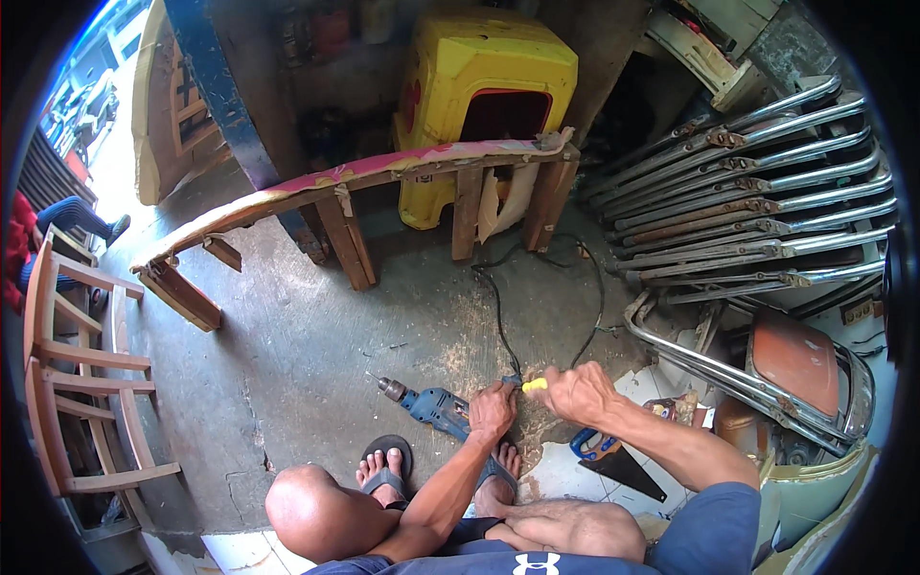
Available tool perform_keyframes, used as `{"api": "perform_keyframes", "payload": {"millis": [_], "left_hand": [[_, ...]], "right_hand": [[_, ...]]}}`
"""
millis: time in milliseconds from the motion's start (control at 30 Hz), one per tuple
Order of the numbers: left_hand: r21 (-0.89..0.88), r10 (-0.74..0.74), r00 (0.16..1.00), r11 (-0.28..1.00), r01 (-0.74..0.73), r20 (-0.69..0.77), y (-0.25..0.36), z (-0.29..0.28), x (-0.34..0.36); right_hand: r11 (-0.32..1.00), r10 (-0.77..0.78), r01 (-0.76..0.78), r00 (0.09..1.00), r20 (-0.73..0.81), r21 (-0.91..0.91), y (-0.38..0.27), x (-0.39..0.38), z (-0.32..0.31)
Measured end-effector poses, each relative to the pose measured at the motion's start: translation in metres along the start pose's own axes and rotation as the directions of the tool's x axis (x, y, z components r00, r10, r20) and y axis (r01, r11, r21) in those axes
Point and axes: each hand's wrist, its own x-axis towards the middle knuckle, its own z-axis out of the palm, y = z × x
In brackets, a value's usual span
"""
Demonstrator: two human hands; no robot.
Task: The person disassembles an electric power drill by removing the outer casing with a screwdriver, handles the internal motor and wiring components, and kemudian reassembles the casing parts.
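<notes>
My left hand (491,412) is closed on the handle end of a blue corded drill (431,407), whose chuck points to the upper left. Just to its right, my right hand (575,393) grips a small yellow-handled tool (534,384) close to where the black cord (498,316) meets the drill; the tool's tip is hard to make out. A hand saw (613,470) with a blue handle lies on white tiles below my right forearm. My feet in sandals (383,470) are beside the drill on the concrete floor (326,402), with sawdust scattered near the cord.
A worn wooden frame (340,235) with pink fabric stands ahead, before a yellow plastic stool (489,57). Stacked folding chairs (728,192) crowd the right. Wooden chair frames (101,379) stand left; beyond them a person's striped trouser leg (81,216) shows.
</notes>
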Motion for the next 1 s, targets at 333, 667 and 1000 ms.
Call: {"api": "perform_keyframes", "payload": {"millis": [333,667,1000], "left_hand": [[0.014,-0.013,1.0,1.0,0.012,0.01,-0.005,0.003,0.001],[0.014,0.009,1.0,1.0,-0.009,0.006,-0.007,0.0,0.0],[-0.003,0.025,1.0,1.0,-0.025,0.01,0.001,0.006,0.004]], "right_hand": [[0.981,-0.196,0.183,0.932,-0.306,-0.072,-0.002,-0.001,0.003],[0.991,0.126,-0.123,0.99,-0.057,0.055,-0.007,0.001,0.014],[0.793,0.559,-0.574,0.819,0.128,0.204,0.003,0.003,0.007]]}}
